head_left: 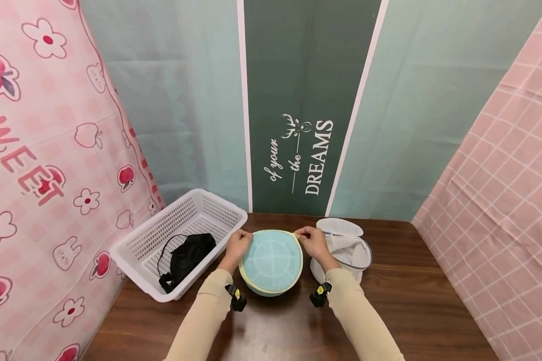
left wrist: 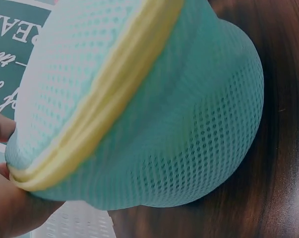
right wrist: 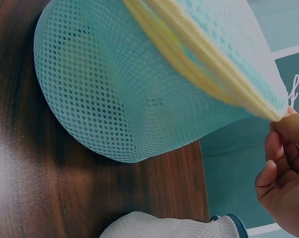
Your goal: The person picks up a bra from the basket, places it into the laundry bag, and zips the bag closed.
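Observation:
A light blue mesh laundry bag [head_left: 272,263] with a yellow zip edge sits on the table between both hands. My left hand [head_left: 238,245] pinches its rim at the far left. On the opposite side, my right hand [head_left: 314,244] pinches the rim's yellow trim between thumb and fingertips. The right wrist view shows the yellow zip edge [right wrist: 199,54] with its two strips parted along a stretch near that hand. In the left wrist view the bag's rounded mesh side [left wrist: 209,134] bulges below the zip edge [left wrist: 114,96].
Left of the hands stands a white perforated basket [head_left: 137,278] with a black item with a cord [head_left: 191,255] inside. A white mesh bag [head_left: 343,253] lies beside my right forearm. Curtains rise behind the dark wooden table [head_left: 402,281] and at both sides.

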Available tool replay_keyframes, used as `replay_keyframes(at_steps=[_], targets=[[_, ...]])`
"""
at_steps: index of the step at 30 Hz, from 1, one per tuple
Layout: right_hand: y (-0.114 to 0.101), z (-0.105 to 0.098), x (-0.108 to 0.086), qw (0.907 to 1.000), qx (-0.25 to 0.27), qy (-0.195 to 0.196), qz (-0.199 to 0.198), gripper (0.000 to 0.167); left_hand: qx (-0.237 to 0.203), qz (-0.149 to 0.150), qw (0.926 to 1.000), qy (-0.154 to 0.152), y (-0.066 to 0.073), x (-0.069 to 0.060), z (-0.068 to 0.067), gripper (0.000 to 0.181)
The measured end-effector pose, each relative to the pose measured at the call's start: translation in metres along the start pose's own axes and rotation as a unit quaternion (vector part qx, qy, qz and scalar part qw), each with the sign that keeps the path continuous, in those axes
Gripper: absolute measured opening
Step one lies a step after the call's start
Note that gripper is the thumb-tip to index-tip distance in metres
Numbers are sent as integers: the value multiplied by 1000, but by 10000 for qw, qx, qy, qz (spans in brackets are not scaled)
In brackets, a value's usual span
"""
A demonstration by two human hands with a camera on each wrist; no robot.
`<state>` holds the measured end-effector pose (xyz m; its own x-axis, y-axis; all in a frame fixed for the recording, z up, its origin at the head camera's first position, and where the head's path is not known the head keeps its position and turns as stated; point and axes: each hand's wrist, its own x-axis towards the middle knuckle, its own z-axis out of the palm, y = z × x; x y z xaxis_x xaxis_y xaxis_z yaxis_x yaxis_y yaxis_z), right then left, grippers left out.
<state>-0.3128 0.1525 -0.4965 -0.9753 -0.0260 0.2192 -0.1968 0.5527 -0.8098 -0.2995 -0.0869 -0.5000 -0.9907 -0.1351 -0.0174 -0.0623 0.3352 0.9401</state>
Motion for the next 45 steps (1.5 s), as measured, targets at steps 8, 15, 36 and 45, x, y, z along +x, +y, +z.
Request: replay_keyframes(at_steps=[8, 15, 36, 45], targets=[[-2, 1, -9, 9997, -130, -37, -217, 6, -581, -278, 9974, 337, -5, 0, 1, 19], [1, -1, -19, 9997, -133, 41, -219, 7, -1297, -871, 9866, 479, -6, -5, -1, 33], [4, -8, -39, 9980, 611, 112, 103, 5, -2834, -871, 9289, 2219, -6, -18, 23, 18], [5, -4, -27, 9972, 520, 437, 314, 6, -1055, -823, 9799, 1482, -10, -26, 13, 11]])
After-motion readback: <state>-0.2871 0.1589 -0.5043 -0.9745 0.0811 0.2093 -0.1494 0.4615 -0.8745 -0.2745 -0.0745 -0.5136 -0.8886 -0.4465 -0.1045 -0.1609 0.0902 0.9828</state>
